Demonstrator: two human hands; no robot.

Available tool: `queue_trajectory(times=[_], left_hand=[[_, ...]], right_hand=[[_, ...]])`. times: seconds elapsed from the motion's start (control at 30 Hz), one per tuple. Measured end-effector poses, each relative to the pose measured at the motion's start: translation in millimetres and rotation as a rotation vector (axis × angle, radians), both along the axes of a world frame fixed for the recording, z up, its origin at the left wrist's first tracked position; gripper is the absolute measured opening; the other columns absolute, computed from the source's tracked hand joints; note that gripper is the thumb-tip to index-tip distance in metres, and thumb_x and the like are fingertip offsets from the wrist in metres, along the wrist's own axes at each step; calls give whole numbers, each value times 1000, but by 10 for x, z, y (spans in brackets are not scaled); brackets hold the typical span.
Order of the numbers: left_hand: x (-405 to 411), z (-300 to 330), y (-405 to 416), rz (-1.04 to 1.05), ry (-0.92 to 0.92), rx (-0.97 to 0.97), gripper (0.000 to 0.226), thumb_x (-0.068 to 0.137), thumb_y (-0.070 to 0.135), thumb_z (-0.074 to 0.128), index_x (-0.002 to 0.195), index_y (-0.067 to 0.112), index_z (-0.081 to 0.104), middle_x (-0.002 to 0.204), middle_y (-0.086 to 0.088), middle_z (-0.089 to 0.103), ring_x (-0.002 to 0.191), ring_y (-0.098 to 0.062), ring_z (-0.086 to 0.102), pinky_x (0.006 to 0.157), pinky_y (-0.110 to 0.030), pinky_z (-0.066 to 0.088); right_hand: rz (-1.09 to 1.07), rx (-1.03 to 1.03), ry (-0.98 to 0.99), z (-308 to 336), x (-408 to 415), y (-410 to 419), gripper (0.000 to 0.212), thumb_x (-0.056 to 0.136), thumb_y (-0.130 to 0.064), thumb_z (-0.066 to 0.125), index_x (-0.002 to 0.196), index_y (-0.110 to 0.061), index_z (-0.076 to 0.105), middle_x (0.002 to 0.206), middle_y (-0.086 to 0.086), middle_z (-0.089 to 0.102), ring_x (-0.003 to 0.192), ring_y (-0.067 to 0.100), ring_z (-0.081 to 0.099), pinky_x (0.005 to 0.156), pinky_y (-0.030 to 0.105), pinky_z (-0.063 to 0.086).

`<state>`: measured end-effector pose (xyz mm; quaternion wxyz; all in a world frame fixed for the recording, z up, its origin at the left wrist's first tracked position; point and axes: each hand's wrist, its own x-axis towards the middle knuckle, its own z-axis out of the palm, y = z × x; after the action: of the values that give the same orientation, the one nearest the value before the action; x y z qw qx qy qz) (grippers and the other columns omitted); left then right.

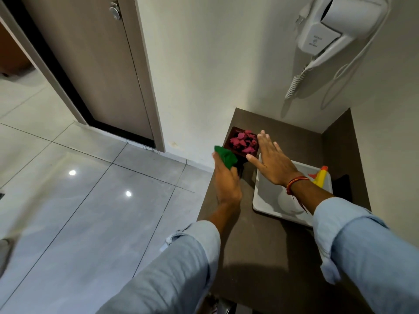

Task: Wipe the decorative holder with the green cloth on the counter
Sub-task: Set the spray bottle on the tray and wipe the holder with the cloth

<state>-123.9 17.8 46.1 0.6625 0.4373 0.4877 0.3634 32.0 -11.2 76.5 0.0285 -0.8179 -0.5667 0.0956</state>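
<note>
No text could be read. The white hair dryer holder (317,39) on the wall bore a small printed mark and a line or two of lettering, too small and blurred to make out.

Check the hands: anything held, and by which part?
Left hand grips the green cloth, bunched at its lower end, against the decorative holder's near-left side. Right hand is open and flat beside the holder, gripping nothing.
</note>
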Motion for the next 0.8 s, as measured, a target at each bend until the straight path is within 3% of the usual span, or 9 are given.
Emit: queue_trajectory(times=[0.07, 0.13, 0.23, 0.33, 0.43, 0.53, 0.63, 0.8], left_hand=[[129, 73, -19, -79, 117, 112, 62, 109, 19, 43, 162, 29, 11, 150, -7, 49, 138, -22, 51, 114, -43, 45], [202, 62, -100, -114, 247, 165, 71, 107, 17, 45, 162, 25, 1, 151, -10, 47, 136, -26, 52, 111, -44, 49], [128, 21, -221, -149, 237, 224, 71, 108, 18, 44, 162, 30, 0, 151, -6, 44, 137, -28, 51, 111, -40, 48], [-57, -163, -261, -408, 394, 424, 78, 106, 14, 45, 162, 26, -8, 161, -10, 33, 138, -31, 49, 111, -50, 48], [-256, -348, -182, -689, 584, 607, 75, 105, 19, 49, 163, 14, 1, 161, -16, 33, 135, -37, 52, 108, -53, 49], [-382, -349, -87, -542, 582, 457, 70, 106, 19, 47, 162, 17, 6, 152, -15, 46, 129, -34, 57, 106, -52, 51], [-329, -335, 78, -285, 576, 240, 68, 106, 14, 44, 161, 15, 5, 156, -16, 42, 135, -36, 52, 109, -53, 47], [41, -308, 165, -241, 530, 204, 55, 102, 7, 45, 153, 3, 25, 143, -28, 49, 129, -44, 52, 107, -53, 45]], right_hand=[[-8, 2, 1, 8, -7, 10, 89, 98, -68, 18, 162, -10, -3, 172, 11, -5, 159, 23, -2, 127, 40, 3], [-7, -1, -7, 9, -8, 12, 88, 98, -67, 19, 162, -9, -3, 172, 11, -5, 159, 24, -1, 127, 41, 3], [-11, 7, 12, 5, -20, 19, 87, 100, -65, 21, 162, -9, -3, 172, 12, -4, 159, 24, -1, 128, 41, 4], [-8, 22, 37, -5, -28, 13, 88, 100, -65, 22, 162, -8, -3, 171, 12, -5, 159, 23, -2, 129, 42, 5], [-7, 18, 31, -10, -30, 3, 90, 98, -68, 19, 161, -8, -3, 171, 12, -6, 159, 23, -2, 129, 42, 4], [-9, 24, 31, -17, -27, 0, 89, 98, -68, 19, 161, -8, -4, 171, 12, -6, 159, 22, -3, 128, 39, 3], [-16, 37, 34, -29, -33, 2, 88, 100, -66, 22, 162, -8, -3, 171, 11, -6, 159, 22, -3, 128, 39, 2], [-14, 23, 21, -16, -29, 16, 89, 99, -66, 22, 162, -7, -2, 172, 12, -5, 159, 23, -2, 130, 42, 4]])
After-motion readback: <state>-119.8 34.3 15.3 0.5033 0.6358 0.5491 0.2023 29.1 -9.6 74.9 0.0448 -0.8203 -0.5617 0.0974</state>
